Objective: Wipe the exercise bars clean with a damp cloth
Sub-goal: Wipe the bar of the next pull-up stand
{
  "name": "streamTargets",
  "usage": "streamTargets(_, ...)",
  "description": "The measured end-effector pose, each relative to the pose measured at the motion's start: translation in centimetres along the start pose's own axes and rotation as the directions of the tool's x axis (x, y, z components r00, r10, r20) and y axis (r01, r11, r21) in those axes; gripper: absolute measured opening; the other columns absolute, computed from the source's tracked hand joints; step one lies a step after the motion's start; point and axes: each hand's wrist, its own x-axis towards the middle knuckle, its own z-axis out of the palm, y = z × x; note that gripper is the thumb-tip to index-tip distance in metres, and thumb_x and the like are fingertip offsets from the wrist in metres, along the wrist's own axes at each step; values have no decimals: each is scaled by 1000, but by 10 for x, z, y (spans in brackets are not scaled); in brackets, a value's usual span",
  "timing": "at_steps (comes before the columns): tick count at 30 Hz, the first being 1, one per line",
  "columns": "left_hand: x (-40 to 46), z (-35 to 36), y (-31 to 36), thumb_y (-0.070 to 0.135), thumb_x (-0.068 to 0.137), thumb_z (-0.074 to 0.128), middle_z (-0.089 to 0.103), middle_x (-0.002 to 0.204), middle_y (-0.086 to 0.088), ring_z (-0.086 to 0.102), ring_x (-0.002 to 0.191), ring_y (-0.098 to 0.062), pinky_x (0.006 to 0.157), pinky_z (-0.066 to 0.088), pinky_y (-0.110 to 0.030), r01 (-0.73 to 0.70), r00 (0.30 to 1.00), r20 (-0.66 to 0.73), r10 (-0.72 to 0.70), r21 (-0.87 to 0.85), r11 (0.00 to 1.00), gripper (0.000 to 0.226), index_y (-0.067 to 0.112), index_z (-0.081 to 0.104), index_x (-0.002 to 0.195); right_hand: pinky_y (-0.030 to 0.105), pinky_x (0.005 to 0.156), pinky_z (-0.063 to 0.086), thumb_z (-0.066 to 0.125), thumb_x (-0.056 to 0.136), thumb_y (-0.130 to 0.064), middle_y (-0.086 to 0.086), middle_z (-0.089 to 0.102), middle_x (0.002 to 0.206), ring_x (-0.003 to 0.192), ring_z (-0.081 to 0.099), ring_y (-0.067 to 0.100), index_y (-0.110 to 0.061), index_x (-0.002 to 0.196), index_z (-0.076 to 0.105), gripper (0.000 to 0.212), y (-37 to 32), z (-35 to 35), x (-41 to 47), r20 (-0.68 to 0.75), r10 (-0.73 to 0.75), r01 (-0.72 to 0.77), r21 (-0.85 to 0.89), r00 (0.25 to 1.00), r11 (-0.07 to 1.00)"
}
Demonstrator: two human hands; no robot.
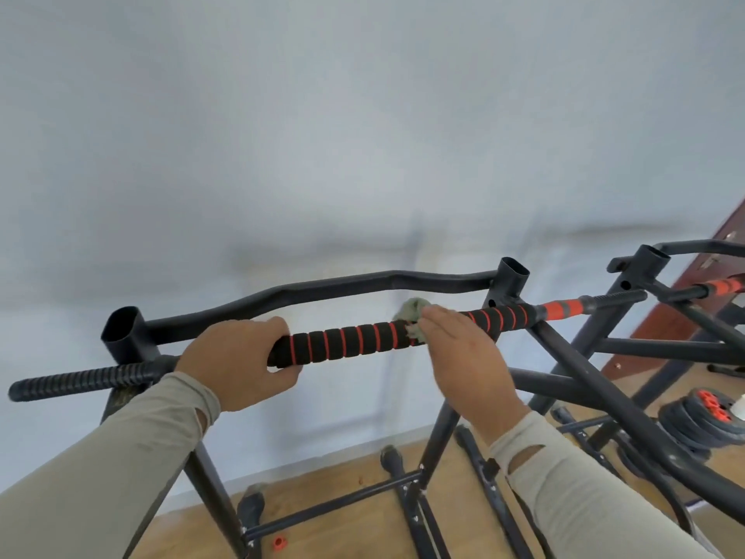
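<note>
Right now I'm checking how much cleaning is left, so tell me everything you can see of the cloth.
The cloth is a small, pale grey-green rag, bunched and frayed at its edge. It is pressed against the black foam grip with red spiral stripes, about midway along it. The right hand covers most of it, so only its upper part shows. Whether it is damp cannot be told.

Bare hands; long beige sleeves [100, 449] with thumb-hole slits near the cuffs.
</note>
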Motion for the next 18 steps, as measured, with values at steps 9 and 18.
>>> streamTargets(9, 9, -3, 1, 65, 78, 48, 53, 64, 11, 53, 61, -6, 56, 41, -22, -47, 998, 51, 45, 41, 998, 35, 30, 47, 72, 39, 98, 51, 55, 101, -5, 14, 73, 116, 108, 68, 33, 0, 112, 71, 20, 83, -25, -5, -12, 576, -575, 20, 818, 818)
streamTargets(18, 5, -8, 8, 61, 78, 55, 58, 82, 14, 60, 74, -11, 71, 52, -25, -4, 997, 74, 8, -54, 999, 45, 34, 45, 113, 37, 113, 40, 71, 91, -2, 10, 75, 115, 118, 68, 27, -4, 109, 75, 18, -114, 23, 7, -108, 267, -230, 273, 958, 934)
